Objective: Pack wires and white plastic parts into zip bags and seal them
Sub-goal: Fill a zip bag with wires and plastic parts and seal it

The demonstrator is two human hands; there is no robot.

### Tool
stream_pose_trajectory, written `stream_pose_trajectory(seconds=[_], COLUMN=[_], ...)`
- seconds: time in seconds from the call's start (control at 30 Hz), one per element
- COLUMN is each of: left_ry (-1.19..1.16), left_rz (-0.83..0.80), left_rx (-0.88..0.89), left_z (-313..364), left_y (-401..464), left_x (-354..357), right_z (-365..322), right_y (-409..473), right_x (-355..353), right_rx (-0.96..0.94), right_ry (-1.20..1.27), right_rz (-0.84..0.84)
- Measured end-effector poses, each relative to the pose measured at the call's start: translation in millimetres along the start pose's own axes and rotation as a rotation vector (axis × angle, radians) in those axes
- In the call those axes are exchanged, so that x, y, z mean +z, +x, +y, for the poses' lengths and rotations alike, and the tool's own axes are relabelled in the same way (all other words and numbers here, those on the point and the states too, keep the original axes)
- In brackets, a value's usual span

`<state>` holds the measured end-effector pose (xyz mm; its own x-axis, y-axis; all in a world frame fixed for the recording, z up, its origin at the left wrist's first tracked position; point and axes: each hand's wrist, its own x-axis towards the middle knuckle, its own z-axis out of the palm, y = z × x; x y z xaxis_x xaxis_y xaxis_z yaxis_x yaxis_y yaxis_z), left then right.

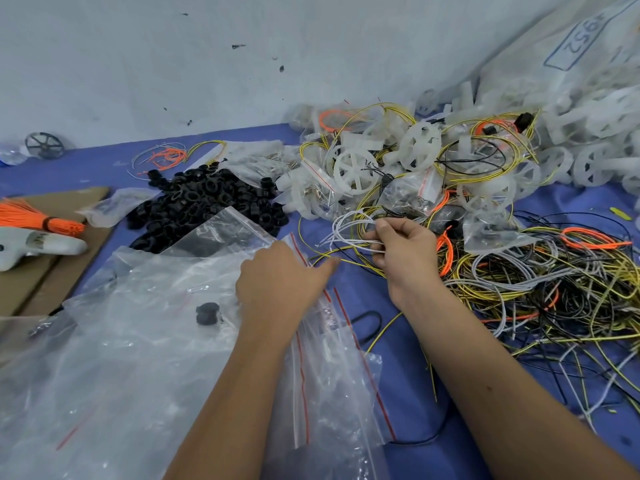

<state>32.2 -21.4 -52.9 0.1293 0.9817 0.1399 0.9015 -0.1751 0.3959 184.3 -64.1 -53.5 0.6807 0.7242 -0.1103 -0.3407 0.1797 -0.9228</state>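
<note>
Hands meet near the middle of the head view, over a blue tabletop (pixel 398 341). The right hand (pixel 405 251) pinches a looped bundle of thin white wires (pixel 346 223) between thumb and curled fingers, held just above the surface. The left hand (pixel 277 275) lies with its fingers stretched out on the red-striped mouth of a clear zip bag (pixel 311 327), its fingertips reaching toward a yellow wire (pixel 349 261) beside the bag.

More clear zip bags (pixel 121 341) spread in a loose pile across the lower left of the frame, one small black ring (pixel 206 313) lying among them. A tangled heap of yellow, black, grey and orange wires (pixel 540 289) fills the right side. Above the hands, white plastic wheel-shaped parts (pixel 356 168) lie mixed with wire loops and small filled bags, and more of them pile up toward the upper right. A heap of black plastic rings (pixel 204 202) sits left of centre. At the left edge, an orange bundle of cable ties (pixel 27 216) rests on brown cardboard (pixel 34 282).
</note>
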Motion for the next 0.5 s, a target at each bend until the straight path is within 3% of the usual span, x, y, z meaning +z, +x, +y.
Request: stream_pose_trajectory(seconds=[0.27,0.5], left_ry=[0.079,-0.07], left_rz=[-0.007,-0.022], left_rx=[-0.01,-0.016], left_z=[2,-7], left_y=[0,7], left_x=[-1,-6], right_z=[-19,-21], right_y=[-10,-12], right_x=[2,2], right_rx=[-0.058,0.017], right_ry=[0.182,0.271], right_rz=[-0.185,-0.284])
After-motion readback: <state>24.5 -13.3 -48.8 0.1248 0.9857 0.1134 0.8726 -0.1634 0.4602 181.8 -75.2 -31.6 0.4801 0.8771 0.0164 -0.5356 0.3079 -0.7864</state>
